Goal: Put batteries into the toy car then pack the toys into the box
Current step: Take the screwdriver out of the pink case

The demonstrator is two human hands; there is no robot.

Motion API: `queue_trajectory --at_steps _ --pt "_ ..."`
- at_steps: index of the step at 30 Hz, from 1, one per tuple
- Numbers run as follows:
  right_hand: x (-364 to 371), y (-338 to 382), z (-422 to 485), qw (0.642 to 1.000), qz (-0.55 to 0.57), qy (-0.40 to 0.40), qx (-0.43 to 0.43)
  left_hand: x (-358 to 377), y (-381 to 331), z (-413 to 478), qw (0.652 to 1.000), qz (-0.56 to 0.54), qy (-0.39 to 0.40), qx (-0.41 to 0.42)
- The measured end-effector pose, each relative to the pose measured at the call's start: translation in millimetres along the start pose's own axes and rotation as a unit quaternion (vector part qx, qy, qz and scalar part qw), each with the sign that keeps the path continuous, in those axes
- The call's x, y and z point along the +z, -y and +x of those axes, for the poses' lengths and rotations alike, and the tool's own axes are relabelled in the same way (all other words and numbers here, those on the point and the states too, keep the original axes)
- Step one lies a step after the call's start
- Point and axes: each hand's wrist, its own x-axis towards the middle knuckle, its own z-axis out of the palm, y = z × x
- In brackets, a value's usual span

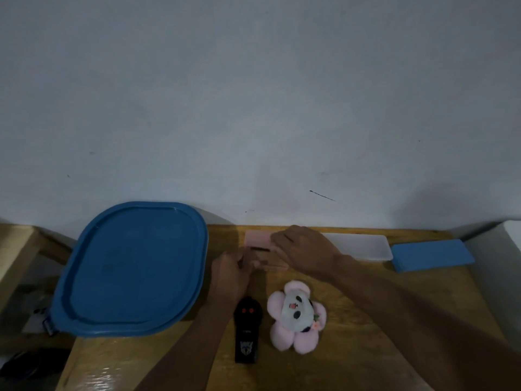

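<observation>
A pink toy car (258,251) lies near the far edge of the wooden table (366,320), partly hidden by both hands. My left hand (229,273) grips its near left end. My right hand (303,248) covers its right side with curled fingers on it. A black remote control (247,330) with two red buttons lies in front of the car. Beside the remote sits a pink flower-shaped plush (296,316) with a panda face. A large box with a blue lid (132,266) stands at the left. No batteries are visible.
A clear plastic container (363,245) lies against the wall at the right, with a flat blue lid (431,255) beside it. The wall rises directly behind the table. A white object (507,249) stands at the far right edge.
</observation>
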Motion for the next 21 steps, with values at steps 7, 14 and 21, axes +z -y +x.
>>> queue_trajectory --at_steps 7,14,21 --pt "-8.1 10.1 17.1 0.938 0.116 -0.045 0.325 2.4 -1.1 1.7 0.999 0.034 -0.013 -0.030" --pt "-10.4 17.7 28.3 0.840 0.284 -0.096 0.452 5.5 2.8 2.1 0.997 0.061 -0.005 -0.047" --pt "-1.4 17.4 22.9 0.889 0.220 -0.038 0.401 5.2 3.2 -0.1 0.996 0.077 -0.003 -0.045"
